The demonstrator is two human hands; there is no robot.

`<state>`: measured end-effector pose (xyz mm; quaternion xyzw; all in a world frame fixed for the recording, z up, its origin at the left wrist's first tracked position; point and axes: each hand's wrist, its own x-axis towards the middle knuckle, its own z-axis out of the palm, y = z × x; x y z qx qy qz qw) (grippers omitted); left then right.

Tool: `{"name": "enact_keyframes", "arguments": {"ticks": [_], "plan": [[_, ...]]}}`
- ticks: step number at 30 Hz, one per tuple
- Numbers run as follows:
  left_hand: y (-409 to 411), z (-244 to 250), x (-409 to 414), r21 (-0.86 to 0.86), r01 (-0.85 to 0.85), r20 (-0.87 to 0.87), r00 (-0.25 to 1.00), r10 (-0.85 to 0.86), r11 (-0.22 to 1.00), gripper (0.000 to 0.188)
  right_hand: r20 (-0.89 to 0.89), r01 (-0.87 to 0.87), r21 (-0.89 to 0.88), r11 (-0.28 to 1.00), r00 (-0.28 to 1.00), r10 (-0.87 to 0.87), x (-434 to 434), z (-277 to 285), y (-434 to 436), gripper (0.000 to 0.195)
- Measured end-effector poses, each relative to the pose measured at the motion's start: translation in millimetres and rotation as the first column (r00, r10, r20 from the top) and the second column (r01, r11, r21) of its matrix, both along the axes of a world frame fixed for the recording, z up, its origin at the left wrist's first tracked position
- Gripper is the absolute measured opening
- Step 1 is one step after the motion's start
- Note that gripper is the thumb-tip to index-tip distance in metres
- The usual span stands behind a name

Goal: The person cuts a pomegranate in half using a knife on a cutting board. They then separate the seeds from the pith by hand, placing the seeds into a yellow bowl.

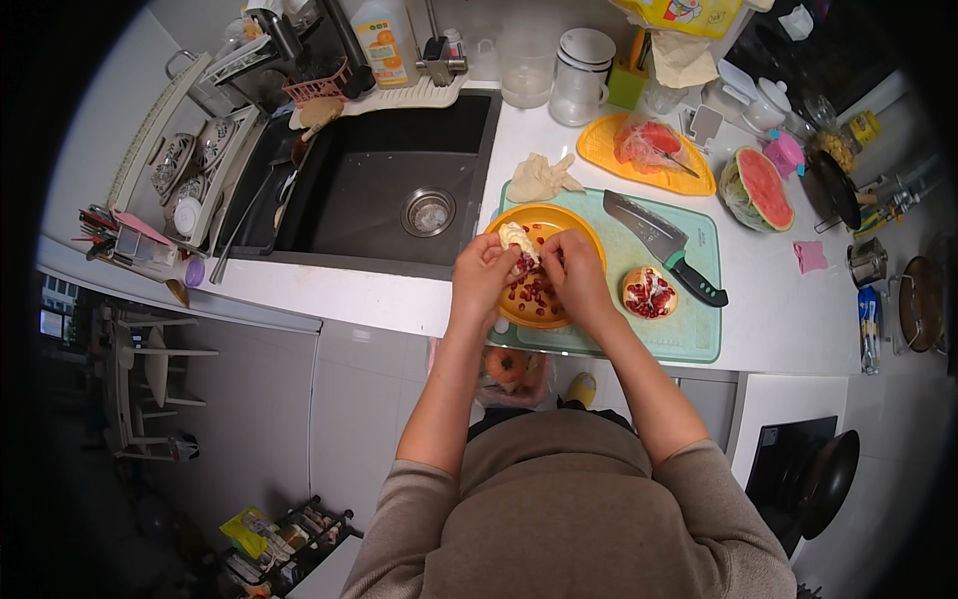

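Observation:
My left hand (485, 273) pinches a pomegranate piece (528, 262), its pale inner membrane facing up and red seeds along its lower side. Close against the right side of that piece are the curled fingers of my right hand (576, 273); whether they grip anything is hidden. Both hands are over an orange bowl (587, 233) with loose pomegranate seeds (533, 293) inside. To the right, a cut pomegranate part (650, 293) rests seeds-up on a green cutting board (692, 341). A kitchen knife (666, 247) with a black and green handle lies diagonally across the board.
A dark sink (374, 187) adjoins the board's left side. Behind the board are crumpled paper (542, 178) and a yellow tray (599, 146) holding bagged red fruit (647, 142). A cut watermelon (760, 187) stands farther right. Below the counter edge, a bag holds pomegranates (506, 365).

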<state>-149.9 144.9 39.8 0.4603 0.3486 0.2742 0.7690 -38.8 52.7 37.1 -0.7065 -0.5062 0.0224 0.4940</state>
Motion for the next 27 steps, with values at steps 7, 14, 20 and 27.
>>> {"name": "enact_keyframes", "arguments": {"ticks": [7,14,20,27], "plan": [[-2.1,1.8,-1.1,-0.009,0.006,0.037,0.999,-0.005,1.0,0.016,-0.022,-0.019,-0.012,1.0,1.0,0.019,-3.5,12.4,-1.7,0.008],[-3.8,-1.1,1.4,0.065,-0.002,0.034,0.999,0.0,0.998,0.02,0.14,-0.077,-0.063,0.995,0.986,0.085,-4.1,11.4,-2.0,0.008],[-3.0,-1.0,1.9,0.062,0.007,0.026,1.0,-0.009,0.998,0.021,0.132,-0.09,-0.102,0.991,0.986,0.103,1.5,9.7,0.4,0.008],[-2.3,-3.4,1.2,0.023,0.054,0.038,0.998,-0.054,0.998,0.02,0.141,-0.002,-0.127,0.992,0.99,0.02,-0.7,2.9,6.2,0.008]]}}
